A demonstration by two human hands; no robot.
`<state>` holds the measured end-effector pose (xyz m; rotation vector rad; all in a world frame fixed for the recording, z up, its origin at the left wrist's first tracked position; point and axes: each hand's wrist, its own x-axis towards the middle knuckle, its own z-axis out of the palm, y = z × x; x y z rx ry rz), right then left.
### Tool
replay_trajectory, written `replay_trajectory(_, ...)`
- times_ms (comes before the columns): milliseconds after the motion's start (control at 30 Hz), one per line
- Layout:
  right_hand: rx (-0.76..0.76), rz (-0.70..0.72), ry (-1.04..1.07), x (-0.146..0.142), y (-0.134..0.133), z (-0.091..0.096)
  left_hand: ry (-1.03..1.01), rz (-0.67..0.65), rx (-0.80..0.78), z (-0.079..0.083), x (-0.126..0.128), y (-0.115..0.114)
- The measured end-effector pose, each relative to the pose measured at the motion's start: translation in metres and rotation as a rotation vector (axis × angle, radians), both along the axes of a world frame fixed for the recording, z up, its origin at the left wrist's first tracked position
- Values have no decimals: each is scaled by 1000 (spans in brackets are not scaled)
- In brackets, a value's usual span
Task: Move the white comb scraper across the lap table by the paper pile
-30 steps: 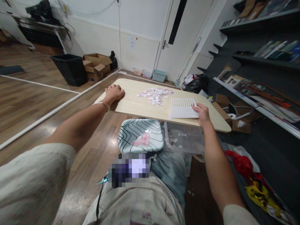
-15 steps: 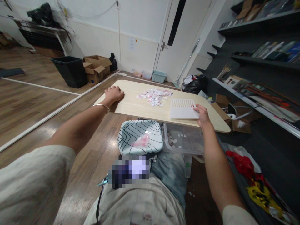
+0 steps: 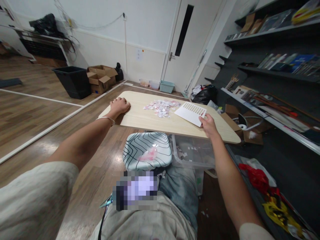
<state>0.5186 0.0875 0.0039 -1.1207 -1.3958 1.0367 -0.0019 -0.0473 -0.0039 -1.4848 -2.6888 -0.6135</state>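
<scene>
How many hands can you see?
2. The left hand is on the table, at its left end. The right hand holds the slotted white card, beside the paper bits. No other hands show.

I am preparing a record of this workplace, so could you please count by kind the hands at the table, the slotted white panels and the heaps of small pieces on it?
Hands: 2 (left hand, right hand)
Slotted white panel: 1
Heap of small pieces: 1
Total: 4
</scene>
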Motion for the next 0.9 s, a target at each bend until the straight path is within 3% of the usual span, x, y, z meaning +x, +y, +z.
replay_trajectory(467,2,21,0,1,-6,3,-9,-11,17,-2,0,0)
replay_trajectory(900,-2,76,-123,5,-11,6,-32,-12,42,-2,-1,1)
